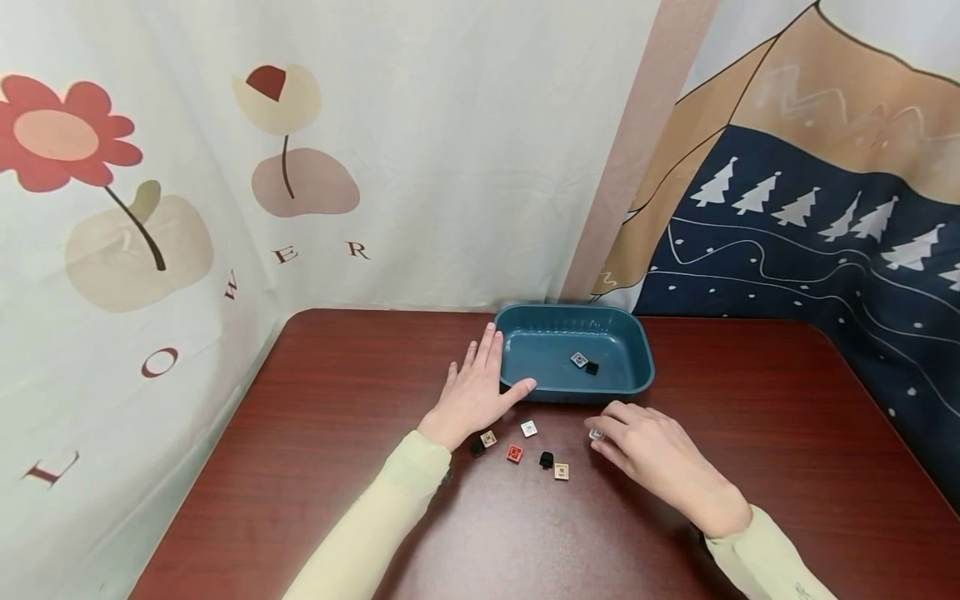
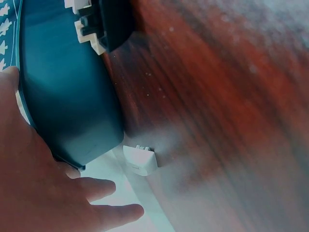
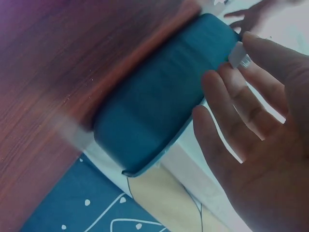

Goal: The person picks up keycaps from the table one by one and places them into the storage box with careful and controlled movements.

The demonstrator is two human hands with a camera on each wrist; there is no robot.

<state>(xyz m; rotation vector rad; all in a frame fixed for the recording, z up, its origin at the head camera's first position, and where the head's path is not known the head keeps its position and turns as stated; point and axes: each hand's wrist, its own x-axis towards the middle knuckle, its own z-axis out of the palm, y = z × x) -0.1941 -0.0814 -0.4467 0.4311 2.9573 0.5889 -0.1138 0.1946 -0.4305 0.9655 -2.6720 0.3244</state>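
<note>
My right hand (image 1: 652, 454) pinches a white keycap (image 3: 238, 54) between thumb and fingertips, just in front of the blue bin (image 1: 573, 396). On the bin's left rim lies my left hand (image 1: 474, 393), fingers straight and thumb stretched along the near corner. Inside the bin are a white keycap (image 1: 579, 359) and a black one. Between the hands several loose keycaps lie on the table: a white keycap (image 1: 528, 428), a red keycap (image 1: 513, 453), a black keycap (image 1: 547, 459) beside a cream keycap (image 1: 562, 472), and another cream keycap (image 1: 488, 438) against a black keycap (image 1: 477, 447) near the left wrist.
The dark red wooden table (image 1: 337, 400) carries the bin near its back edge. Behind it hangs a white curtain (image 1: 450, 125) with printed flowers, and at the right a cloth (image 1: 787, 275) with printed trees.
</note>
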